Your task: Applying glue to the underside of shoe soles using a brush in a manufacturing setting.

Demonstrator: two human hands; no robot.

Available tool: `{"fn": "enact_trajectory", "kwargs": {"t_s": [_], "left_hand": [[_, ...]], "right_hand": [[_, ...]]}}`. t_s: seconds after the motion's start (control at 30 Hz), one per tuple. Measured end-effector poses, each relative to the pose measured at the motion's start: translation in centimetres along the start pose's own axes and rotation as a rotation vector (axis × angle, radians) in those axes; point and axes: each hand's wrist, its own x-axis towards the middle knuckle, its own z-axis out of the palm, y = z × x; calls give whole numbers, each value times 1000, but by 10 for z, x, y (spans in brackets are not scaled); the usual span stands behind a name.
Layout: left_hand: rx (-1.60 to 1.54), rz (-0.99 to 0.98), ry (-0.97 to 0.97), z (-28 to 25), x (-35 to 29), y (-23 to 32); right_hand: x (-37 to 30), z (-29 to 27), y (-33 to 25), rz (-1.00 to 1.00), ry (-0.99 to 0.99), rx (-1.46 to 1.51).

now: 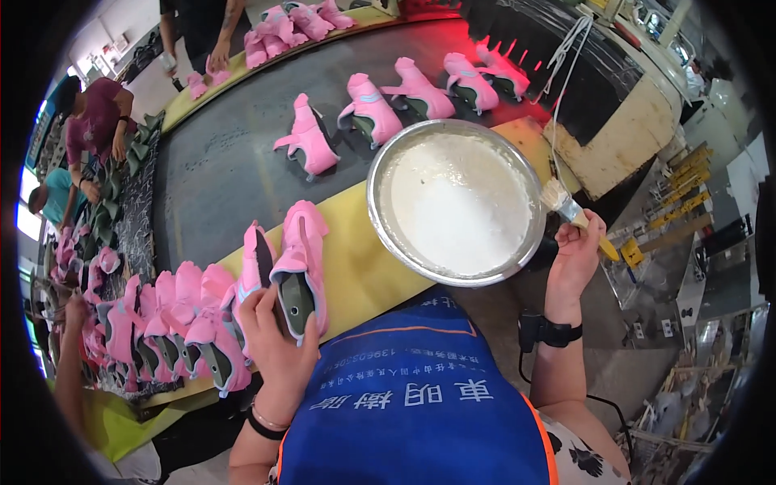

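My left hand (279, 347) is closed around the lower end of a pink shoe upper (303, 242) with a dark green lining, which stands by the near edge of the belt. Just left of it, a row of similar pink shoe uppers (212, 339) leans together. My right hand (575, 249) grips the yellow handle of a flat paintbrush (580, 220). The brush's whitish bristles are by the right rim of a round metal bowl (477, 280). Thick white liquid (457, 206) fills much of the bowl.
Several pink uppers lie spaced out on the dark conveyor belt (218, 174), under red light at the far right. Yellow boards (364, 250) edge the belt. A co-worker's hand (220, 55) works across it; other people (97, 121) stand left. A co-worker's arm (73, 380) shows lower left.
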Motion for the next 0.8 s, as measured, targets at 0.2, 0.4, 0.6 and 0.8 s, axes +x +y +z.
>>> {"fn": "enact_trajectory", "kwargs": {"t_s": [0.2,0.4,0.6,0.8], "left_hand": [[-544,79,-335,3,27,28],[-582,-74,-577,21,19,18],[-659,-287,-597,23,9,1],[-664,-342,-633,23,9,-4]], "right_hand": [[19,13,-33,-266,-101,-428],[99,1,-49,-210,-208,-423],[141,9,4,5,-369,-531],[157,-9,37,408,-351,-206]]}}
